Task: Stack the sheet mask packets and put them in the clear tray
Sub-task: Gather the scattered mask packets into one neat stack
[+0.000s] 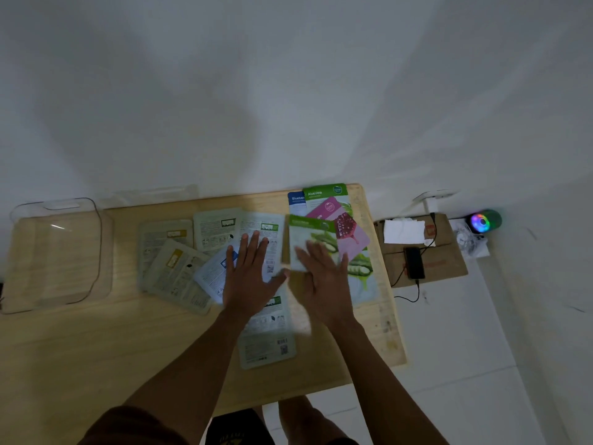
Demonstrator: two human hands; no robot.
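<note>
Several sheet mask packets lie scattered on the wooden table (96, 348). Grey back-side packets (167, 252) are at centre left, and another lies near the front edge (269, 345). At the right are colourful packets: an Aloe Vera one (324, 192), a blueberry one (296, 200) and a pink one (349, 232). My left hand (248, 274) lies flat, fingers spread, on a white packet (266, 232). My right hand (321, 277) rests with fingers apart on a green cucumber packet (308, 239). The clear tray (19, 252) stands at the table's left end.
A clear lid (154, 195) leans at the table's back edge. To the right, a cardboard box (449, 258) holds a black phone (414, 263) with a cable and white paper (404, 231). A glowing multicoloured fan (481, 222) sits beyond it. My knees are below the table.
</note>
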